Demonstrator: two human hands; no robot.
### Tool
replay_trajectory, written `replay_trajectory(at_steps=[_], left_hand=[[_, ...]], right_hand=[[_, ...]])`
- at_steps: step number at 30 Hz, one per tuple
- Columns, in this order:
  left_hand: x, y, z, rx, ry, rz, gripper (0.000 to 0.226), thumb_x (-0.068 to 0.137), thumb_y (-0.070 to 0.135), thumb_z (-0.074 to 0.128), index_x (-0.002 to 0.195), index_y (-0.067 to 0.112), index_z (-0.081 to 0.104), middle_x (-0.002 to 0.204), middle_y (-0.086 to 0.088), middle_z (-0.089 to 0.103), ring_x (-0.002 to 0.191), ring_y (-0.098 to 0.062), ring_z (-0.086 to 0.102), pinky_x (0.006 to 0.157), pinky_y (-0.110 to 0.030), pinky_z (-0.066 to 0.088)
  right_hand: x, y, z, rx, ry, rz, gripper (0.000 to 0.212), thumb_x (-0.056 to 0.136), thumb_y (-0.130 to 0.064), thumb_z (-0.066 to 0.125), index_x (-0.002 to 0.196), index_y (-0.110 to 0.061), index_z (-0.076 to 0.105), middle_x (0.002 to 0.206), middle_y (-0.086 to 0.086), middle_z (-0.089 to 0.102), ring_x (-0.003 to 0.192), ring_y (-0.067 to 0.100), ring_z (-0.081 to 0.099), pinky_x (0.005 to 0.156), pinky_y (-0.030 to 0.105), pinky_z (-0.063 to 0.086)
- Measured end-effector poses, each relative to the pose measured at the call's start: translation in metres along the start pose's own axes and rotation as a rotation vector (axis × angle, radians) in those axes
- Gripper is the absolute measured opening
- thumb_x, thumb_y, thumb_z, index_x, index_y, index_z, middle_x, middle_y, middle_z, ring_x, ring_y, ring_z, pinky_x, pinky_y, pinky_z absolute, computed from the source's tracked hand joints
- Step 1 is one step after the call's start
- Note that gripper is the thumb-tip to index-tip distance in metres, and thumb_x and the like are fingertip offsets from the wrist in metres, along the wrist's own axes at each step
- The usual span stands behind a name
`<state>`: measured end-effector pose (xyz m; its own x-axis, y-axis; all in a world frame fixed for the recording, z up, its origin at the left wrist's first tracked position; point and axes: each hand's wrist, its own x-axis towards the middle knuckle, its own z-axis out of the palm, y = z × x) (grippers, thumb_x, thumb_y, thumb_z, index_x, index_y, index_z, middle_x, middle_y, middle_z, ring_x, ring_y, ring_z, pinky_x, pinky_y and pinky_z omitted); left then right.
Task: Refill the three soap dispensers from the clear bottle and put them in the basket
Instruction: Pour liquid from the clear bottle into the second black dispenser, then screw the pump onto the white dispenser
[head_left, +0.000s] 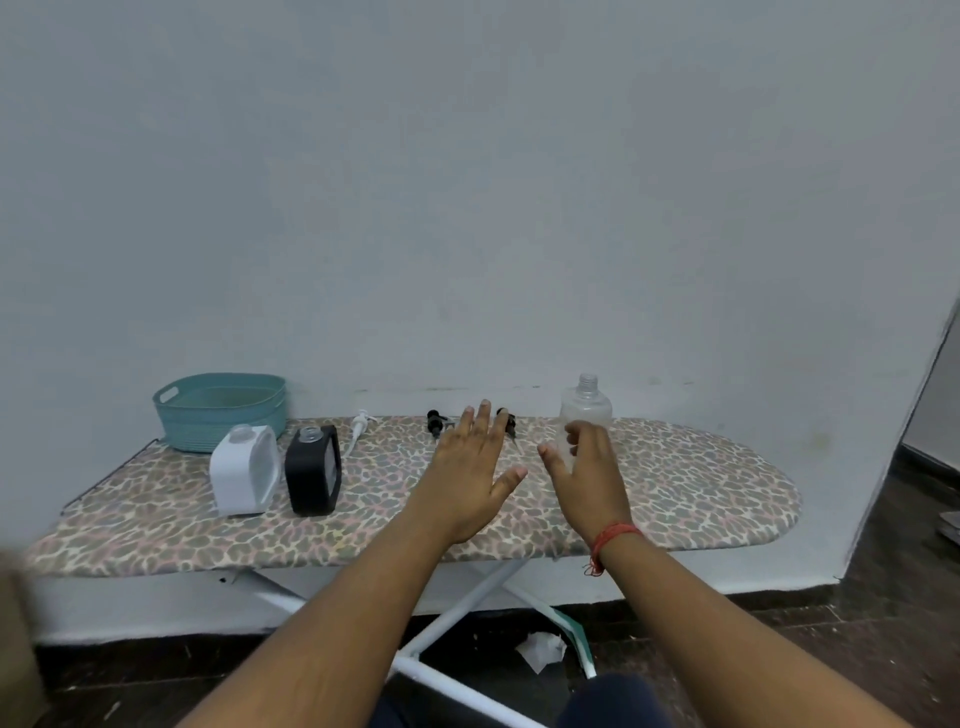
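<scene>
Neither hand was closed on anything. The left hand (470, 462) was held flat above the ironing board (701, 483), palm down, its fingers spread and the thumb stretched out to the right. The right hand (587, 467) was curled loosely, fingers bent but not pressed together, just in front of the clear bottle (586, 408); whether the fingertips touched the bottle could not be told. A red thread band (610, 540) was worn on the right wrist.

The clear bottle was seen standing upright at the far edge of the board, uncapped, near the wall (467, 182). Two soap dispensers were stood side by side on the left part of the board, both without pumps: a white dispenser (244, 473) and, just to its right, a black dispenser (314, 473). A third dispenser could not be made out. The teal basket (221, 410) was placed behind them at the far left corner. A white pump (359, 428) was laid on the board to the right of the black dispenser. Two black pumps were laid further right, one (435, 422) left of the left hand's fingers and one (508, 420) partly hidden behind them.
</scene>
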<state>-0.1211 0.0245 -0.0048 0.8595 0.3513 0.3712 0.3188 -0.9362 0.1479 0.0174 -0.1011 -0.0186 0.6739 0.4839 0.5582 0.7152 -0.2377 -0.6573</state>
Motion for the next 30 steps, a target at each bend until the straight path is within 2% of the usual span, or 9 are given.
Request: replay_trajectory(at_steps=[5, 8, 11, 14, 16, 18, 20, 24, 30], left_hand=[[-0.016, -0.032, 0.015, -0.105, 0.029, -0.161, 0.079, 0.099, 0.067, 0.017, 0.159, 0.025, -0.012, 0.167, 0.001, -0.018, 0.153, -0.017, -0.017, 0.126, -0.046, 0.001], [-0.014, -0.046, 0.031, -0.397, 0.053, -0.352, 0.081, 0.098, 0.067, 0.021, 0.159, 0.024, -0.013, 0.167, 0.003, -0.018, 0.153, -0.015, -0.015, 0.126, -0.042, 0.001], [-0.003, -0.050, 0.042, -0.705, 0.044, -0.470, 0.085, 0.093, 0.072, 0.024, 0.158, 0.031, -0.012, 0.167, 0.008, -0.015, 0.155, -0.013, -0.008, 0.126, -0.043, 0.004], [0.010, -0.048, 0.046, -0.931, 0.018, -0.571, 0.079, 0.095, 0.071, 0.027, 0.159, 0.039, -0.009, 0.169, 0.006, 0.004, 0.155, -0.020, 0.012, 0.124, -0.041, 0.018], [0.018, -0.046, 0.047, -1.036, -0.003, -0.608, 0.073, 0.098, 0.067, 0.026, 0.159, 0.041, -0.004, 0.167, 0.003, 0.017, 0.151, -0.022, 0.025, 0.116, -0.036, 0.026], [0.024, -0.045, 0.051, -1.121, 0.021, -0.598, 0.065, 0.100, 0.064, 0.027, 0.159, 0.043, 0.007, 0.163, 0.003, 0.028, 0.147, -0.020, 0.033, 0.110, -0.030, 0.030], [0.029, -0.048, 0.055, -1.172, 0.053, -0.591, 0.060, 0.101, 0.062, 0.028, 0.158, 0.044, 0.016, 0.159, 0.006, 0.036, 0.143, -0.018, 0.039, 0.112, -0.030, 0.033], [0.029, -0.063, 0.056, -1.224, 0.090, -0.600, 0.067, 0.092, 0.071, 0.031, 0.155, 0.046, 0.025, 0.154, 0.007, 0.044, 0.137, -0.016, 0.046, 0.115, -0.040, 0.037], [0.011, -0.094, 0.038, -1.170, 0.178, -0.622, 0.069, 0.093, 0.069, 0.031, 0.157, 0.044, 0.021, 0.151, 0.011, 0.045, 0.134, -0.011, 0.046, 0.103, -0.025, 0.035]], right_hand=[[-0.003, -0.011, 0.046, 0.180, -0.203, 0.105, 0.049, 0.099, -0.043, 0.053, 0.140, -0.018, 0.045, 0.143, 0.001, 0.046, 0.126, 0.017, 0.051, 0.105, 0.038, 0.045], [0.000, -0.014, 0.076, 0.304, -0.284, 0.235, 0.051, 0.101, -0.042, 0.049, 0.147, -0.022, 0.039, 0.152, 0.000, 0.041, 0.133, 0.017, 0.045, 0.111, 0.041, 0.041], [0.004, -0.018, 0.098, 0.392, -0.333, 0.310, 0.058, 0.101, -0.046, 0.045, 0.153, -0.024, 0.031, 0.157, -0.003, 0.036, 0.139, 0.017, 0.040, 0.114, 0.035, 0.035], [0.008, -0.021, 0.116, 0.485, -0.357, 0.373, 0.060, 0.101, -0.051, 0.041, 0.155, -0.028, 0.027, 0.156, -0.005, 0.037, 0.139, 0.017, 0.042, 0.114, 0.033, 0.034], [0.009, -0.024, 0.126, 0.534, -0.356, 0.382, 0.054, 0.102, -0.051, 0.039, 0.153, -0.033, 0.031, 0.151, -0.007, 0.045, 0.134, 0.014, 0.047, 0.113, 0.034, 0.037], [0.008, -0.027, 0.134, 0.576, -0.338, 0.378, 0.046, 0.104, -0.049, 0.036, 0.149, -0.037, 0.038, 0.142, -0.012, 0.052, 0.125, 0.009, 0.052, 0.106, 0.029, 0.041], [0.008, -0.031, 0.139, 0.603, -0.304, 0.381, 0.041, 0.105, -0.045, 0.036, 0.145, -0.039, 0.042, 0.133, -0.016, 0.055, 0.119, 0.006, 0.054, 0.101, 0.025, 0.041], [0.007, -0.038, 0.154, 0.608, -0.293, 0.369, 0.042, 0.104, -0.047, 0.037, 0.145, -0.040, 0.043, 0.136, -0.015, 0.056, 0.122, 0.005, 0.055, 0.105, 0.027, 0.043], [0.004, -0.071, 0.178, 0.606, -0.336, 0.309, 0.038, 0.106, -0.041, 0.037, 0.143, -0.039, 0.043, 0.133, -0.019, 0.054, 0.118, 0.001, 0.053, 0.099, 0.019, 0.041]])
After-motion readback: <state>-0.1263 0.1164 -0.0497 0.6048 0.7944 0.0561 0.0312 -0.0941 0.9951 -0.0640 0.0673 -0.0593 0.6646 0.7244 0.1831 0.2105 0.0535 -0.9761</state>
